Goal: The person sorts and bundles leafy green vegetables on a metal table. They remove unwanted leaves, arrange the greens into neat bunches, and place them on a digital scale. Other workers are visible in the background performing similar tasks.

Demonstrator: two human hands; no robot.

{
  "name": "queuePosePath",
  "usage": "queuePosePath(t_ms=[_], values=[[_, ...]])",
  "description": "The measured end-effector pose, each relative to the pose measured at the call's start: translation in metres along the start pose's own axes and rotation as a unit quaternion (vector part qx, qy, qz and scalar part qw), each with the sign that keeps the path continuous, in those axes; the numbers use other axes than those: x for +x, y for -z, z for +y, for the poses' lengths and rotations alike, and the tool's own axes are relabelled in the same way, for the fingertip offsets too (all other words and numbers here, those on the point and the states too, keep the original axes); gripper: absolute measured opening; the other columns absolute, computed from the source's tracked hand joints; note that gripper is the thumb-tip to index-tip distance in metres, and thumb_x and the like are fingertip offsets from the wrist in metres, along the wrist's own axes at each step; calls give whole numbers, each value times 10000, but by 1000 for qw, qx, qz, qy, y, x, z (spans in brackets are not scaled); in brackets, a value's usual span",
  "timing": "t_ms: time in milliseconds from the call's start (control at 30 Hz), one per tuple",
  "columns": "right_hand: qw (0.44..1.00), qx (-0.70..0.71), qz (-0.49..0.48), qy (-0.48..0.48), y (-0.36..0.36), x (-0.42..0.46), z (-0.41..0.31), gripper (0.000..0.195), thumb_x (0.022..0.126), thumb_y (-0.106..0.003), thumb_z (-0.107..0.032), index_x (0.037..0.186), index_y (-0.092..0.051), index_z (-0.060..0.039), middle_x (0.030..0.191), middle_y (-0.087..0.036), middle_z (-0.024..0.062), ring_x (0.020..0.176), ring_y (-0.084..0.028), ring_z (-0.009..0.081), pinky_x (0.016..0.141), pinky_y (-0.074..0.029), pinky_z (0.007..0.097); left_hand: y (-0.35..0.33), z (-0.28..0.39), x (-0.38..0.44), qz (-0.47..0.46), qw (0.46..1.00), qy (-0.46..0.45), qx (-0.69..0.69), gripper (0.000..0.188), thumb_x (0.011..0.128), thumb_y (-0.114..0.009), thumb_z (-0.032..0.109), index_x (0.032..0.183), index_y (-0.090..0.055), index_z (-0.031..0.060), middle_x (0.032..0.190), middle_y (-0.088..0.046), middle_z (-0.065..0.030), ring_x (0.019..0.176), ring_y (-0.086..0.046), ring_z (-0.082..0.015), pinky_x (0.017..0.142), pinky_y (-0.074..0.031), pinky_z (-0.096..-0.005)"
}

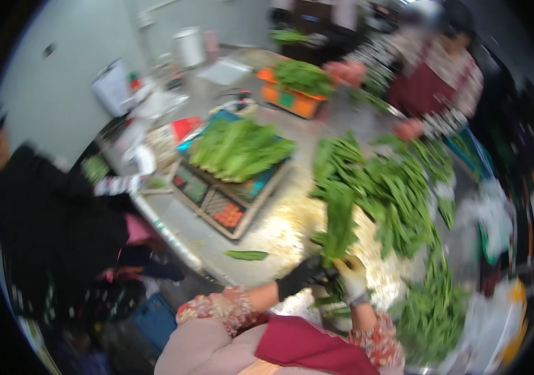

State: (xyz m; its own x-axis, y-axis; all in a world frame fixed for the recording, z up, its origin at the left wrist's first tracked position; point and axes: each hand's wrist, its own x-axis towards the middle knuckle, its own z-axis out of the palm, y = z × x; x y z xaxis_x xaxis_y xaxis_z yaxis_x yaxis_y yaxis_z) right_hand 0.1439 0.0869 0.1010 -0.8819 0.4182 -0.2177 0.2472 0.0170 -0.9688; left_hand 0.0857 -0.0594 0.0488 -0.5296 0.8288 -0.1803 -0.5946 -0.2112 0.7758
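Just in front of my body, a bunch of long-leaved greens (339, 225) points away from me, its lower end between my hands. My left hand (311, 275), in a black glove, holds that end from the left. On the right, my right hand (353, 276) grips it too, in a pale glove. Blur hides the exact finger positions. A large heap of the same kind of leaves (393, 192) spreads beyond and to the right. Loose leaves (335, 300) lie beneath my hands, and a single leaf (247, 255) rests to the left.
A weighing scale (243, 220) carries pale-stemmed leafy greens (239, 150) on the metal table (173, 218). Farther off is an orange scale (290, 98) with greens. A co-worker (426, 84) stands across the table; another person (56, 225) is at left. More leaves (431, 314) pile near right.
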Motion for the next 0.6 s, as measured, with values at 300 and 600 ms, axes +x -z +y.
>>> queuePosePath(t_ms=[300,600], values=[[999,43,-24,7,5,-15,16,149,863,-589,-164,882,-563,-18,788,-569,19,686,-502,91,613,-407,220,-8,-23,1,32,971,-92,216,256,883,-573,283,967,-532,44,707,-497,1,620,-436,-83,535,-373,-257],[998,40,-44,8,-28,-27,-7,151,857,-601,-145,828,-530,-15,685,-560,40,602,-514,106,571,-434,246,1,-25,-21,47,973,-149,171,238,900,-523,207,1060,-494,33,782,-543,-14,668,-480,-92,575,-411,-286]])
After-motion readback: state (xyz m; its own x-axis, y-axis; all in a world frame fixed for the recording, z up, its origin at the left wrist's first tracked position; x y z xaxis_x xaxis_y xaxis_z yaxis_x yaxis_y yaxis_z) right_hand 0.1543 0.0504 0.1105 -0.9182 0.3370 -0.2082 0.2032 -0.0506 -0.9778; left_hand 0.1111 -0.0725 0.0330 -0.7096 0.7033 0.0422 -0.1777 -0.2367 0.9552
